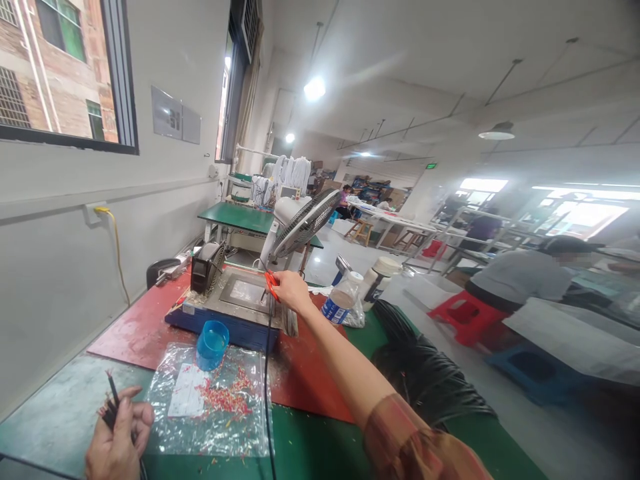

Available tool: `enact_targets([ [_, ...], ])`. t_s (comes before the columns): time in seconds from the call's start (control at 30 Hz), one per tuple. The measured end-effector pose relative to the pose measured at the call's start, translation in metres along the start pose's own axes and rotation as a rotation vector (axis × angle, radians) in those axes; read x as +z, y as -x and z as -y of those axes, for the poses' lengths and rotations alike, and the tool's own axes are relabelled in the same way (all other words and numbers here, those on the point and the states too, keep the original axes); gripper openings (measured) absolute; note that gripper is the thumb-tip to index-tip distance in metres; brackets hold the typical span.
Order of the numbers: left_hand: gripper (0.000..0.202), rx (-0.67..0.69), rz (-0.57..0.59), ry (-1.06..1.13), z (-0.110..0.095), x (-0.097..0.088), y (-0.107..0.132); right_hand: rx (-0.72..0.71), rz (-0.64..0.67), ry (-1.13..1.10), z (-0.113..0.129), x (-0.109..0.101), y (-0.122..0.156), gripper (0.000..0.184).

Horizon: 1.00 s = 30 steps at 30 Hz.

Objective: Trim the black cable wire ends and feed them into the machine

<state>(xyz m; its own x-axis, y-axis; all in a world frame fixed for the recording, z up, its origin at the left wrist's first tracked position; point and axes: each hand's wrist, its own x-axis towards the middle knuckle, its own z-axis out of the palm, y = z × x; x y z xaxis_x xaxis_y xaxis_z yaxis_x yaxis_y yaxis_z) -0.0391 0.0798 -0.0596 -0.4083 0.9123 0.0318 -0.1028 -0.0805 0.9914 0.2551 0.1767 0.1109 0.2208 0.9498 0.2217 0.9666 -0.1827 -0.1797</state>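
At the lower left, my left hand (120, 433) is closed around a bunch of black cables (111, 393) whose stripped ends show copper-coloured wires. My right hand (291, 291) reaches forward over a blue-based machine (225, 333) and grips red-handled scissors (271, 285). A long black cable (267, 393) runs down just below that hand to the front edge; whether the hand touches it I cannot tell. Between my hands lies a clear plastic bag (165, 427) with small red and yellow bits (225, 395) scattered over it. A blue cup (213, 343) stands at its back edge.
Behind the machine stands a grey fan (307, 223). To the right are a bottle with a blue label (343, 300), a white jar (381, 280) and a heap of black cables (430, 373). A co-worker (520, 277) sits on a red stool (467, 317) farther right.
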Motion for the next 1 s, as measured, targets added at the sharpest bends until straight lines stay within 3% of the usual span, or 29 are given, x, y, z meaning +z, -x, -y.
enact_targets([
  [1.0, 0.040, -0.008, 0.006, 0.016, -0.0020, 0.0015, 0.0010, -0.089, 0.002, 0.015, 0.0004, -0.0001, 0.0044, 0.019],
])
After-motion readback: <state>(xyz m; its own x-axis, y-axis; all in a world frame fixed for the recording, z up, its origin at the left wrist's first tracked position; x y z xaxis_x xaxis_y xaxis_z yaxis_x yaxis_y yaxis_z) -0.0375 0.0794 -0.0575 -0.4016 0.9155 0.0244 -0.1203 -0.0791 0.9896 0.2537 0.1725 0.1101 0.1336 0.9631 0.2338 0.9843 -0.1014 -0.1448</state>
